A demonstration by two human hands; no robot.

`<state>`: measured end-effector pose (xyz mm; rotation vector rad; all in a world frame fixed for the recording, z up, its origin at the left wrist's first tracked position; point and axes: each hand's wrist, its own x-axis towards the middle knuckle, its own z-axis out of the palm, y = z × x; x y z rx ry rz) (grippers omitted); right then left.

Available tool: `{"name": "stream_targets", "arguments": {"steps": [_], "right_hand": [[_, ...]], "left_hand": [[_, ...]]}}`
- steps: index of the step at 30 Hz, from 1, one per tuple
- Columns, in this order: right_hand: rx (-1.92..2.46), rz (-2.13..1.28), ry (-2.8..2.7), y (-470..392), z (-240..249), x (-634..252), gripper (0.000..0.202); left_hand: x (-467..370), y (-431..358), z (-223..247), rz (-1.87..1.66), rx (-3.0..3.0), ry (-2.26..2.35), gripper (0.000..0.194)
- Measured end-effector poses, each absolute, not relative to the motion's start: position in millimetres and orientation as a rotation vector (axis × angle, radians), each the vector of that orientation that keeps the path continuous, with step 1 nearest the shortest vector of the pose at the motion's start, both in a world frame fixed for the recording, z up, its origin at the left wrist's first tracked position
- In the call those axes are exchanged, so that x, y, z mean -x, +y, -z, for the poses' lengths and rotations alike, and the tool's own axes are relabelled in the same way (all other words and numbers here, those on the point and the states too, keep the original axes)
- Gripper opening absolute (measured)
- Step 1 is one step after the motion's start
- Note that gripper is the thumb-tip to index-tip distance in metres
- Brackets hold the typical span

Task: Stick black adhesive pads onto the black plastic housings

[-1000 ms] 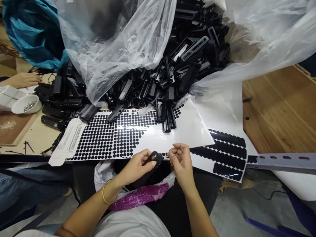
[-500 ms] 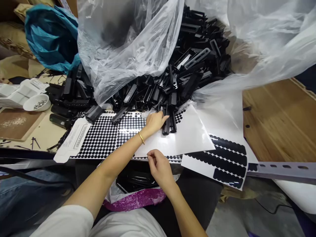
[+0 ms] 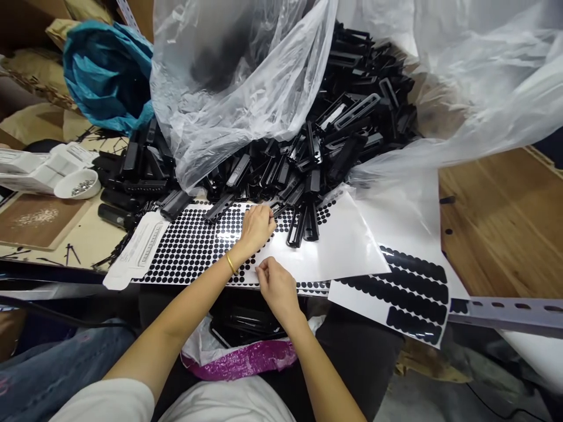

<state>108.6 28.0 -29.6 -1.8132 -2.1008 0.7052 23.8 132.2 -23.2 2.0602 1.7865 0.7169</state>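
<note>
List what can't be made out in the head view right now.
All in the head view:
- Left hand: whether it grips any of the black parts beside it; its own back hides the grasp.
- Right hand: whether its pinch holds anything; too small.
- White bowl: what the bits inside are; too small.
- White card: wording; too small, blurred.
- Slotted metal bar: far end; cut off by the right edge.

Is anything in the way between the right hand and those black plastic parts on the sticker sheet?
Nothing visible blocks it: only the sticker sheet lies between the right hand and the nearest black plastic parts. The left hand is just left of that path.
</note>
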Motion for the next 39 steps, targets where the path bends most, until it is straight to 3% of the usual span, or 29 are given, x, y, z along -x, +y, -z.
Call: {"name": "stream_targets", "arguments": {"steps": [5,11,15,20,28,39], "right_hand": [[1.815,-0.675,-2.082,27,34,-105,0.008],[1.881,-0.688,-2.070,35,34,-88,0.003],[1.663,-0.981,-1.863,33,29,-103,0.008],[1.375,-1.222,-1.269,18,24,-126,0.014],[1.473,-1.132,-1.133,7,23,-134,0.015],[1.600,-0.828,-1.447,4,21,-136,0.012]], "left_hand": [[-10,118,32,-0.809,-1.950,1.803,0.007],[10,106,25,-0.917,-1.768,1.712,0.017],[11,80,28,-0.989,-1.495,1.546,0.024],[-4,42,34,-0.987,-0.707,1.073,0.031],[-20,15,22,-0.924,-0.547,0.957,0.028],[-29,8,17,-0.981,-0.583,1.003,0.030]]}}
